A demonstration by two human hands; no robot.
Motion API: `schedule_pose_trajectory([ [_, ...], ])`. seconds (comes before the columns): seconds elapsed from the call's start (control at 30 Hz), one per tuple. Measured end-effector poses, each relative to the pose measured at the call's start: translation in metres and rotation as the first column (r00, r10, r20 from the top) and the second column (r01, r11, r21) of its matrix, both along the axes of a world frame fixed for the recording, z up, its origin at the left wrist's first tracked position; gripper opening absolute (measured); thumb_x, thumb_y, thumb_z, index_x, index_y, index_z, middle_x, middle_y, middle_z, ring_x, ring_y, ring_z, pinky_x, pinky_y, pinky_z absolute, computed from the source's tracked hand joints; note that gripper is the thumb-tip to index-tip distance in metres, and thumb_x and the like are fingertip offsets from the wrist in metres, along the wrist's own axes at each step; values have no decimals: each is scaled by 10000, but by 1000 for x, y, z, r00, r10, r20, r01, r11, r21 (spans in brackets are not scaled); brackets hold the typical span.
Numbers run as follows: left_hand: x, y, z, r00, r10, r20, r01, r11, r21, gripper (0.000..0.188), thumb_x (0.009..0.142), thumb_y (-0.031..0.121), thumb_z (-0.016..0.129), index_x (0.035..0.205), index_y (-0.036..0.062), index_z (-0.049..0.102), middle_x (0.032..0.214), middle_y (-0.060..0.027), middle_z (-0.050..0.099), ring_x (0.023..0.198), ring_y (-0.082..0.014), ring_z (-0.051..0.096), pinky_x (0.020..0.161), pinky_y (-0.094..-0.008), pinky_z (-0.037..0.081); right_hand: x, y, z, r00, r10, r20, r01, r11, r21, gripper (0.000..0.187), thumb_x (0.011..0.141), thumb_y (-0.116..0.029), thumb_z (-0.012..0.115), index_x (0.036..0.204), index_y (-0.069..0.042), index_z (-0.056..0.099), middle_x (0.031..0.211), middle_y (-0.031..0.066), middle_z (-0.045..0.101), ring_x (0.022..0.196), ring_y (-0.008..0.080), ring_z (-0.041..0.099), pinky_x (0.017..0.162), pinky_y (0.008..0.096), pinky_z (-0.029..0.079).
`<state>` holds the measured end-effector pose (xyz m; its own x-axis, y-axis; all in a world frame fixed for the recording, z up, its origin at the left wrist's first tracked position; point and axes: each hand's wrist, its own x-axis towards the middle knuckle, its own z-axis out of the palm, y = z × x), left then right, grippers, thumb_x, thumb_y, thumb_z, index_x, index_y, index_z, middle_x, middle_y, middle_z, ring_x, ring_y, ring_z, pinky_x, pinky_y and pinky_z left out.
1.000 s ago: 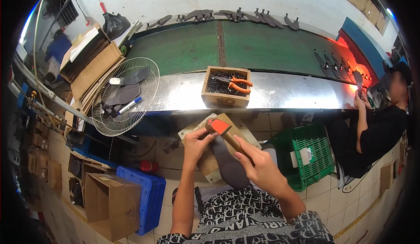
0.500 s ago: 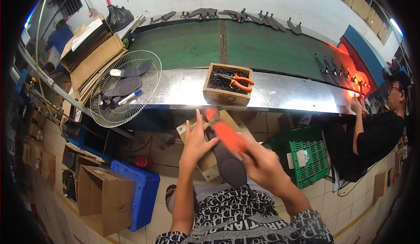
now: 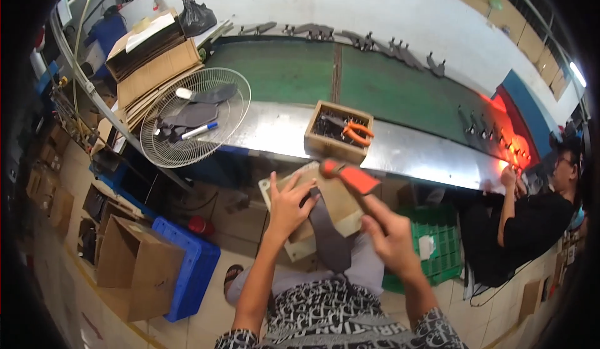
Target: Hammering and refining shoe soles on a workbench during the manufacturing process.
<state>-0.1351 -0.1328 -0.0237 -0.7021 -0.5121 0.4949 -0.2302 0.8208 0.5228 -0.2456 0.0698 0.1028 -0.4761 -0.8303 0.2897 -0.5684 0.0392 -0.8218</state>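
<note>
White wall (image 3: 400, 11) runs behind a long green conveyor belt (image 3: 400, 80), edged on the near side by a shiny silver metal worktop (image 3: 275, 124). Dark, flat sole-shaped pieces line the belt's far edge.

Below the worktop, a dark grey, elongated sole-shaped piece (image 3: 330, 239) lies partly over a pale wooden block (image 3: 340, 205), its wide end pointing toward the person's body. At its narrow upper end is the left hand (image 3: 290, 208): thumb and forefinger are near each other, the other fingers spread. I cannot tell whether this grip pinches the piece or just steadies it. The right hand (image 3: 392, 239) has its grip closed around the handle of a hammer with a red-orange head section (image 3: 353, 178), raised to the right of the piece's narrow end.

On the worktop stands a rectangular wooden box (image 3: 334, 147) of small black parts, with 1 pair of orange-handled pliers (image 3: 357, 134) resting on top. Left of it, a round wire basket (image 3: 162, 152) holds dark flat pieces and a white marker with a blue cap (image 3: 200, 131). At far right, a co-worker in black (image 3: 531, 230) reaches toward a red glow.
</note>
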Motion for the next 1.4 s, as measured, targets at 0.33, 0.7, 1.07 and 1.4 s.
schedule_pose_trajectory([
  [0.33, 72, 93, 117, 893, -416, -173, 425, 651, 629, 203, 914, 132, 588, 970, -33, 692, 858, -133, 673, 779, -219, 649, 699, -305, 491, -49, -37, -55, 812, 169, -558, -126, 985, 115, 462, 840, -103, 650, 1294, -123, 570, 932, 84, 614, 784, 259, 630, 619, 371, 511],
  [0.7, 79, 126, 122, 859, -439, -263, 403, 266, 876, 253, 971, 175, 556, 1030, -30, 694, 930, -130, 684, 860, -178, 648, 764, -279, 490, 2, -3, -46, 534, 659, 531, -538, 748, -388, 391, 945, -351, 595, 1072, 12, 663, 1133, 171, 633, 1111, 292, 587, 971, 430, 443],
  [1.07, 66, 135, 128, 825, -508, -247, 262, -44, 964, 290, 987, 196, 529, 1025, -31, 706, 905, -105, 707, 839, -127, 656, 768, -244, 501, 20, 32, -63, 282, 679, 678, -387, 727, -567, 362, 988, -325, 545, 1019, 19, 656, 1100, 154, 603, 1057, 247, 584, 935, 368, 449],
  [1.4, 60, 130, 123, 878, -417, -236, 269, 23, 963, 281, 980, 192, 538, 1017, -31, 705, 923, -91, 707, 858, -120, 631, 782, -253, 486, -18, 7, -50, 918, 396, -9, -389, 895, -218, 453, 838, -440, 666, 1085, -60, 652, 1113, 133, 621, 1070, 281, 586, 954, 399, 419],
])
